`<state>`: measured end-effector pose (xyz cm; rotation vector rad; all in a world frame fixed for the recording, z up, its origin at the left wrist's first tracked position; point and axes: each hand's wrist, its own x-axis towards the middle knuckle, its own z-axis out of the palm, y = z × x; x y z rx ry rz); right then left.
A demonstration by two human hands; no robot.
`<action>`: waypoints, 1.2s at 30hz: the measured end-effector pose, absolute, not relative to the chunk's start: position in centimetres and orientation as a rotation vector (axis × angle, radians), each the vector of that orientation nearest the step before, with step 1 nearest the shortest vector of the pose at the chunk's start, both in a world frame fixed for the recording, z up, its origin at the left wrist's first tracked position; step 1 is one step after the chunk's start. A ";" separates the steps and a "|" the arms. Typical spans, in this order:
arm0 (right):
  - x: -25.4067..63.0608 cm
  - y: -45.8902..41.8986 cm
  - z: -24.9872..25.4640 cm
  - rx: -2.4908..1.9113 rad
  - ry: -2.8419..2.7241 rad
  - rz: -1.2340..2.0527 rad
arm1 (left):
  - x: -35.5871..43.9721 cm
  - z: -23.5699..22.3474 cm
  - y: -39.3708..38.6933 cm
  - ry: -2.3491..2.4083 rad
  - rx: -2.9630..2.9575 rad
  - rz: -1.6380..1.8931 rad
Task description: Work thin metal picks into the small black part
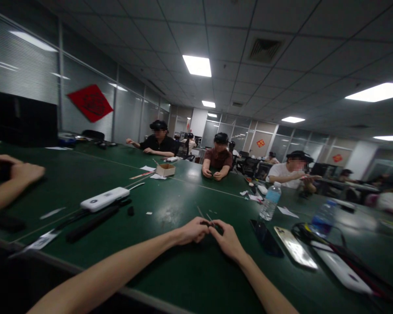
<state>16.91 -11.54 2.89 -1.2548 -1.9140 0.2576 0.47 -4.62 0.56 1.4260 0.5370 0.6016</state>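
Holds a small dark thing [218, 227] low over the green table [170, 272], pinched in the closed fingertips of the left hand [194, 231] and the right hand [228, 241], brought together at the thumbs. Cannot tell its full shape, mostly covered by the fingers. Has thin strands [200, 212] pointing forward from the fingertips, too blurred to name.

To the right of the right hand, has a dark phone [267, 237] lying flat, then a pale shiny phone [295, 247], then a white device [342, 268] among dark cables [356, 261]. To the left, has a black rod [91, 224] beside a white power strip [105, 199], with a small black block [130, 211] and a white scrap [149, 213] nearby.

Farther right, has a clear bottle [270, 203] standing behind the dark phone and a blue bottle [324, 218] behind the cables. At the left edge, shows another person's hands [28, 173] over the table.

Farther off, has an open cardboard box [165, 170] beside paper [148, 168], then, across the table, three people in dark headgear. Beyond, shows a red diamond-shaped sign [91, 103] on a glass wall [127, 102].
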 end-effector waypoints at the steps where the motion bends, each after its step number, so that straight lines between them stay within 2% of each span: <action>1: 16.9 -11.5 2.9 -1.258 -1.911 0.251 | 0.4 0.6 -4.7 0.538 1.423 0.605; 27: 16.6 -11.6 3.0 -1.268 -1.928 0.141 | 0.4 1.1 -5.3 0.516 1.412 0.612; 36: 17.0 -11.5 3.4 -1.262 -1.923 0.081 | 0.2 1.5 -4.6 0.528 1.155 0.657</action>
